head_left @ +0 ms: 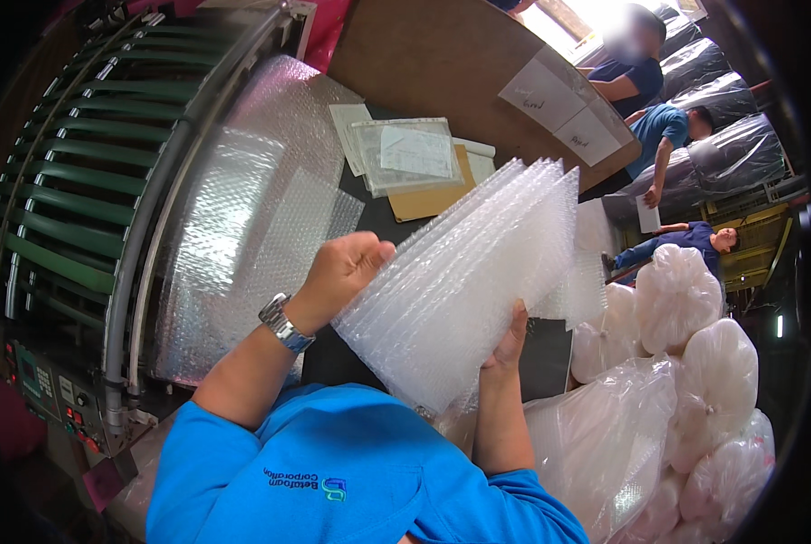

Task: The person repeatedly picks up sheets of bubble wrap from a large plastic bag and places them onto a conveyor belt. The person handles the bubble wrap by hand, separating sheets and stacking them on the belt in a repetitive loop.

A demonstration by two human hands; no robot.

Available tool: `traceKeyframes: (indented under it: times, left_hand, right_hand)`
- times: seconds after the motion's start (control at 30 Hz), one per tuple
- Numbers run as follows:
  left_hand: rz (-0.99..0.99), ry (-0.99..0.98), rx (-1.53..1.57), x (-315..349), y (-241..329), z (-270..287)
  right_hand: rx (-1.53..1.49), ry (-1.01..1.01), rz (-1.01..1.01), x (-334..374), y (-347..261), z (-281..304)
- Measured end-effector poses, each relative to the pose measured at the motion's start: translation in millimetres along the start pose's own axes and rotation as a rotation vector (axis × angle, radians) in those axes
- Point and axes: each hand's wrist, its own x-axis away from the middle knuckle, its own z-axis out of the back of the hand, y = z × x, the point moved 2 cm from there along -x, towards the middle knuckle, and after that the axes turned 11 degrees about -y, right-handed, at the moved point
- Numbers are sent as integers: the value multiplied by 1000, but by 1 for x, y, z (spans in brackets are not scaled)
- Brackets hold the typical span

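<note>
A fanned stack of clear bubble wrap sheets (478, 263) stands tilted in front of my chest, its upper edges spread apart. My right hand (507, 343) grips the stack's lower right edge, thumb on the near face and fingers mostly hidden behind it. Beside the left edge of the stack, my left hand (347, 272) is closed with the fingers curled in. Whether a sheet's edge is pinched in it cannot be made out. More bubble wrap (215, 227) lies flat on the dark table (333, 354) to the left.
Papers in a clear sleeve (410, 154) and a brown envelope (428, 192) lie beyond the stack. At left stands a machine with green slats (88, 163) and a control panel (52, 390). Filled plastic bags (682, 299) pile up at right. A brown board (424, 54) separates several people (664, 136).
</note>
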Motion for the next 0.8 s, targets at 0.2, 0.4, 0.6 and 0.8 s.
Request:
traceKeyframes:
  times: [0.2, 0.4, 0.6, 0.8]
  left_hand:
    - [118, 207, 196, -12, -14, 9]
    - [-73, -280, 78, -15, -6, -7]
    - [-123, 345, -147, -14, -11, -16]
    - [76, 348, 215, -24, -11, 8]
  right_hand:
    - [7, -32, -23, -1, -3, -1]
    - [74, -41, -52, 1, 3, 11]
    - [41, -41, -32, -2, 2, -1]
    - [28, -66, -88, -4, 3, 4]
